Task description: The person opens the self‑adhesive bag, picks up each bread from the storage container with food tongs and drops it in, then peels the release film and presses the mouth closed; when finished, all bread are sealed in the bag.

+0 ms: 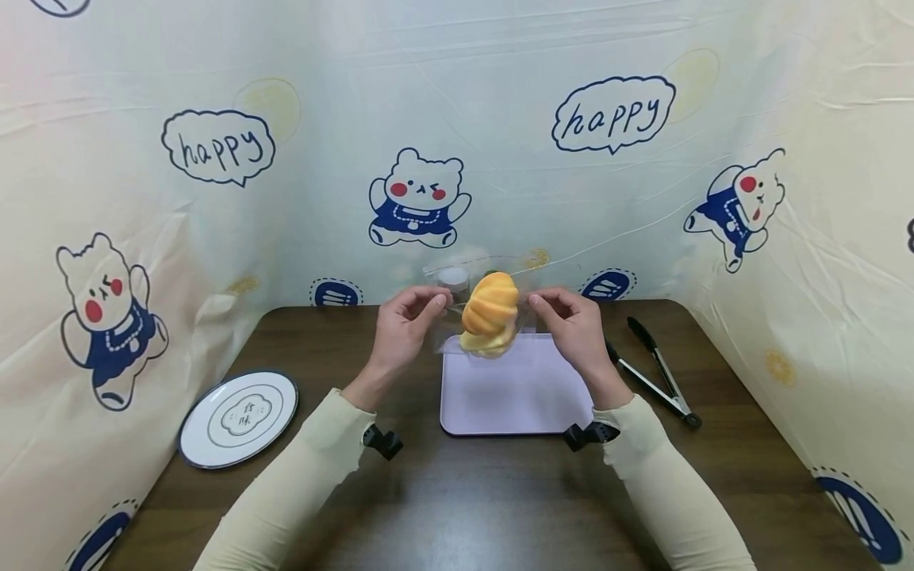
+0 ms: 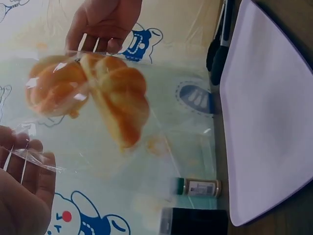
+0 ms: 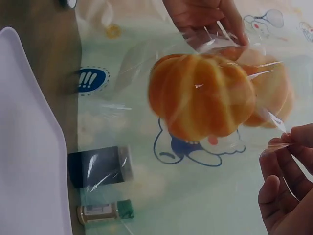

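Up over the far side of the table, both hands stretch a clear plastic bag [image 1: 450,321] between them. Inside it are two golden, ridged bread rolls, one roll [image 3: 193,95] overlapping the other roll [image 3: 276,90]. My left hand [image 1: 401,327] pinches the bag's left side between thumb and fingers. At the opposite side, my right hand [image 1: 574,329] pinches the plastic the same way. Beneath the bag lies a pale lilac rectangular board [image 1: 514,388], its far part covered by the bag in the head view.
Black-tipped tongs [image 1: 658,365] lie spread right of the board. A white plate [image 1: 239,420] with a dark rim sits at the left. Behind the board stand a green-capped spice jar [image 3: 100,211] and a dark container [image 3: 95,166]. A printed cloth [image 1: 500,87] hangs around the table.
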`<state>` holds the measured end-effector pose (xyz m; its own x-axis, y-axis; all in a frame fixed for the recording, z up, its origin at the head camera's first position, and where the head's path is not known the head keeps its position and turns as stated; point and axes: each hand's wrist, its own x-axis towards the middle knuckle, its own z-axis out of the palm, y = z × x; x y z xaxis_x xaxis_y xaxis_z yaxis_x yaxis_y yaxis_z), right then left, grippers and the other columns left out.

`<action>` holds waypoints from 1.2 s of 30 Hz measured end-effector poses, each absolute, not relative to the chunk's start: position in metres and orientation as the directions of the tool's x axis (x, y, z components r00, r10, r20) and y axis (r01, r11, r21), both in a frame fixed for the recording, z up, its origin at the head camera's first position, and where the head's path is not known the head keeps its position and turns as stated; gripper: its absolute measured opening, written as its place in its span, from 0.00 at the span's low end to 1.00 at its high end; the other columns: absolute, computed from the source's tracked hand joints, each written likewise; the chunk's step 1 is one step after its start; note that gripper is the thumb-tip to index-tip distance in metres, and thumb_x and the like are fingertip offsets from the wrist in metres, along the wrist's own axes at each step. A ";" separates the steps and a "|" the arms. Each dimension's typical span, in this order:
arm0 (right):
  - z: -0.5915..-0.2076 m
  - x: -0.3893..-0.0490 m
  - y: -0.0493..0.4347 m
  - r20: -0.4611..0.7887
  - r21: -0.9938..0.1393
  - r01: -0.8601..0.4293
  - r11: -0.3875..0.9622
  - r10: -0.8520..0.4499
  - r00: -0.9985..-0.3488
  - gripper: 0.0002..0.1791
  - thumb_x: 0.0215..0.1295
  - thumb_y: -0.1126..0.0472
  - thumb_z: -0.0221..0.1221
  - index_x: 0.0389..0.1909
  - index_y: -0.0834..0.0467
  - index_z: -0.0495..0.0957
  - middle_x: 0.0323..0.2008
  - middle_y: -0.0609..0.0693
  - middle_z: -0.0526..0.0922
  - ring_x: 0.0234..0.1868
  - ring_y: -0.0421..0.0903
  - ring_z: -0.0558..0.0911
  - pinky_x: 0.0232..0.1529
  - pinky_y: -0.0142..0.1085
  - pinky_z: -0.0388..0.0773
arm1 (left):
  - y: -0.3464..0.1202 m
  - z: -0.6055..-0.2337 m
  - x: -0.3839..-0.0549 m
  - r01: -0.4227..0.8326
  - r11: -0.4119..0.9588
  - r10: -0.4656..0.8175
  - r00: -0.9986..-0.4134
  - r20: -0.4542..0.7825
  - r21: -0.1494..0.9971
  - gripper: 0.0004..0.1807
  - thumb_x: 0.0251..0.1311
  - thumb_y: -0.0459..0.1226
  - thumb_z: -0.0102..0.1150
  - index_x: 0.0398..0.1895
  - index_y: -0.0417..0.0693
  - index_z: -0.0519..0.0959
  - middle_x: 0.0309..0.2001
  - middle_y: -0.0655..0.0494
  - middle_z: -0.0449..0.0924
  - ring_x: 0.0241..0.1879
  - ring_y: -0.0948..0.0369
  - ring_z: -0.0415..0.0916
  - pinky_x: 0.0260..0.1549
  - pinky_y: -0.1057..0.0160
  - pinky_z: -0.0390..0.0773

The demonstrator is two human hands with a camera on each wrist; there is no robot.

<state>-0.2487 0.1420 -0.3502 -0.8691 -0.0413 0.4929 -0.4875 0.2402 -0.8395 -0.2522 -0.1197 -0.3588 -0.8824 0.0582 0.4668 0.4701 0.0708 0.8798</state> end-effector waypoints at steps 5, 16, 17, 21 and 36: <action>-0.342 -0.241 0.140 0.518 -0.829 -0.518 0.212 -0.059 -0.853 0.11 0.68 0.64 0.62 0.44 0.68 0.84 0.44 0.65 0.86 0.39 0.36 0.83 0.40 0.26 0.80 | -0.119 -0.359 -0.254 0.489 0.072 0.077 -0.872 0.484 0.869 0.17 0.67 0.46 0.61 0.50 0.43 0.84 0.50 0.51 0.85 0.47 0.53 0.82 0.48 0.64 0.84; -0.335 -0.234 0.143 0.488 -0.835 -0.473 0.281 -0.020 -0.873 0.12 0.71 0.63 0.59 0.44 0.69 0.81 0.41 0.65 0.84 0.37 0.39 0.80 0.41 0.27 0.79 | -0.120 -0.358 -0.251 0.438 0.095 0.044 -0.899 0.435 0.894 0.19 0.66 0.48 0.62 0.53 0.47 0.84 0.46 0.45 0.83 0.42 0.51 0.81 0.45 0.66 0.84; -0.336 -0.234 0.142 0.484 -0.835 -0.473 0.280 -0.032 -0.874 0.11 0.71 0.63 0.59 0.44 0.69 0.81 0.41 0.64 0.84 0.37 0.39 0.80 0.40 0.27 0.79 | -0.119 -0.358 -0.251 0.445 0.085 0.060 -0.895 0.441 0.891 0.19 0.66 0.48 0.62 0.53 0.46 0.84 0.47 0.46 0.83 0.43 0.53 0.81 0.46 0.65 0.85; -0.347 -0.244 0.143 0.484 -0.828 -0.485 0.282 -0.081 -0.872 0.11 0.71 0.63 0.59 0.45 0.68 0.82 0.43 0.64 0.85 0.39 0.41 0.80 0.39 0.27 0.77 | -0.116 -0.357 -0.251 0.477 0.037 0.125 -0.874 0.470 0.878 0.18 0.67 0.44 0.61 0.53 0.43 0.83 0.50 0.46 0.84 0.44 0.55 0.82 0.47 0.61 0.85; -0.370 -0.262 0.156 0.423 -0.837 -0.443 0.323 -0.132 -0.896 0.14 0.70 0.51 0.61 0.41 0.59 0.83 0.39 0.56 0.86 0.39 0.46 0.81 0.39 0.32 0.79 | -0.113 -0.349 -0.247 0.470 0.019 -0.021 -0.882 0.471 0.882 0.15 0.69 0.35 0.58 0.51 0.33 0.82 0.35 0.60 0.83 0.34 0.56 0.79 0.36 0.69 0.84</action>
